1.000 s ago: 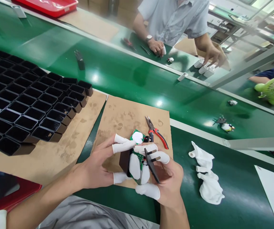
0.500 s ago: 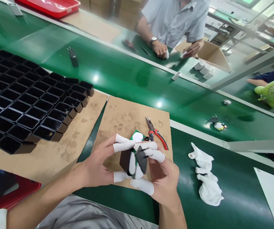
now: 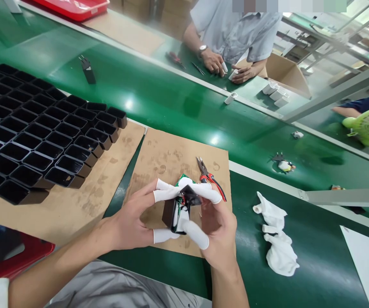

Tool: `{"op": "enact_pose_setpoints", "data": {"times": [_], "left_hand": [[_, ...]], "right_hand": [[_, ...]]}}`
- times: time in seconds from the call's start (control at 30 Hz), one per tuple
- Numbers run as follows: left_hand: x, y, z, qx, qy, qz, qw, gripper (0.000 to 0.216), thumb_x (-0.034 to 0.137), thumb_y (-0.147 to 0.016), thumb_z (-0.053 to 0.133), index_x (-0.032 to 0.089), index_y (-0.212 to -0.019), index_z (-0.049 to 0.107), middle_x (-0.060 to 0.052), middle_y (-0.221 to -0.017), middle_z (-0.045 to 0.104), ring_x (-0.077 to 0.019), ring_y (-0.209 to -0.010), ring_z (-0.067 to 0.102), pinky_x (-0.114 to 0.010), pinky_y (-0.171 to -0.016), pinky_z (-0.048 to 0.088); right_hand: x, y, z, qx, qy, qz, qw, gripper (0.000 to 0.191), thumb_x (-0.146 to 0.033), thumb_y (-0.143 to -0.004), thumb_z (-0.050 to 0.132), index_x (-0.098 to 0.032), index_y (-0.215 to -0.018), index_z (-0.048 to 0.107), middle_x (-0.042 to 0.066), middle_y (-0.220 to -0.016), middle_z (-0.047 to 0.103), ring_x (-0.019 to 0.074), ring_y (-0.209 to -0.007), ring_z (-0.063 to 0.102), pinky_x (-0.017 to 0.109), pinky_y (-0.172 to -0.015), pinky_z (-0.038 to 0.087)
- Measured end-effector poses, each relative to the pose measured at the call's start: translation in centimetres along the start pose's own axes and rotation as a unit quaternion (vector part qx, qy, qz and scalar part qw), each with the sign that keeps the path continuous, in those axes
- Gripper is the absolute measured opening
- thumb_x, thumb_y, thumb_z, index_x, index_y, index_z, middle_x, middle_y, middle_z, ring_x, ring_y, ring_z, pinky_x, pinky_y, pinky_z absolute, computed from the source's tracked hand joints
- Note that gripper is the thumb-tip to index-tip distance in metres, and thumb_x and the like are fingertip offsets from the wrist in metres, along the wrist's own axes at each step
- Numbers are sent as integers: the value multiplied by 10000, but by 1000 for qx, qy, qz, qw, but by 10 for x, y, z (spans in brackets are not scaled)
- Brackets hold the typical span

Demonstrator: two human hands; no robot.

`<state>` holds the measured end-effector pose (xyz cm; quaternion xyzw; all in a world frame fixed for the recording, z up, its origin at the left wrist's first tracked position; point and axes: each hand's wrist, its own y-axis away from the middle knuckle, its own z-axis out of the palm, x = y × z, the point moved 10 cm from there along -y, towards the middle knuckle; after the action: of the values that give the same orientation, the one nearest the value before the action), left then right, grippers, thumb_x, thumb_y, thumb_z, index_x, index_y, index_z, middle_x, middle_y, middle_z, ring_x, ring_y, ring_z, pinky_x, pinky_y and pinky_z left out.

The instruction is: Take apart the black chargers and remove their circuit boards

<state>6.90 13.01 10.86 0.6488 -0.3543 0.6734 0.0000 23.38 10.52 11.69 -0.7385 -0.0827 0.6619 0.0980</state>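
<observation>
My left hand (image 3: 123, 224), white cots on its fingertips, is wrapped round a black plastic charger case (image 3: 168, 214) whose open end faces me. A circuit board with white-covered parts (image 3: 182, 219) sits partly inside that case. My right hand (image 3: 219, 226), also in finger cots, grips the black plug cover (image 3: 191, 195) at the upper rim, its thumb against the white part. The cover is tilted away from the opening; its prongs are mostly hidden. Behind my fingers, another green board with a white top (image 3: 182, 179) is partly covered. Red-handled pliers (image 3: 218, 188) lie just beyond my right hand.
Rows of empty black cases (image 3: 40, 141) stand on cardboard at left. White cloth pieces (image 3: 281, 252) lie at right. A green conveyor belt (image 3: 159, 102) carries a black plug adapter (image 3: 88, 70) and loose boards. Across it, a co-worker's hands (image 3: 229, 70) handle small white pieces.
The plug cover has tipped up and back, and the board sits deeper in the case. Items on the belt have shifted left. The co-worker's hands have come closer together.
</observation>
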Motion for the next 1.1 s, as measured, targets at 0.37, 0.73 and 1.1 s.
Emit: {"op": "enact_pose_setpoints", "data": {"times": [0.37, 0.73, 1.1], "left_hand": [[-14, 2, -1, 0, 0, -48, 999, 656, 284, -893, 949, 334, -1487, 674, -93, -1274, 784, -326, -1087, 787, -492, -936, 699], [-11, 8, -6, 35, -19, -38, 998, 710, 260, -891, 955, 320, -1531, 652, -91, -1257, 795, -298, -1084, 782, -449, -930, 672], [-9, 9, -6, 4, -17, -62, 998, 707, 197, -874, 966, 288, -1506, 661, -106, -1310, 777, -295, -1113, 776, -426, -929, 658]], "right_hand": [[0, 1, 1, -39, 64, 13, 997, 733, -343, -708, 1119, -331, -1366, 798, 106, -1340, 751, 349, -1279, 723, 520, -1142, 604], [12, -4, 5, -28, -15, 89, 996, 695, -408, -643, 1146, -323, -1261, 839, 68, -1211, 781, 316, -1162, 739, 474, -1073, 632], [5, 3, 6, -37, -9, 37, 999, 718, -360, -687, 1127, -374, -1335, 819, 102, -1325, 779, 352, -1261, 724, 525, -1092, 616]]}}
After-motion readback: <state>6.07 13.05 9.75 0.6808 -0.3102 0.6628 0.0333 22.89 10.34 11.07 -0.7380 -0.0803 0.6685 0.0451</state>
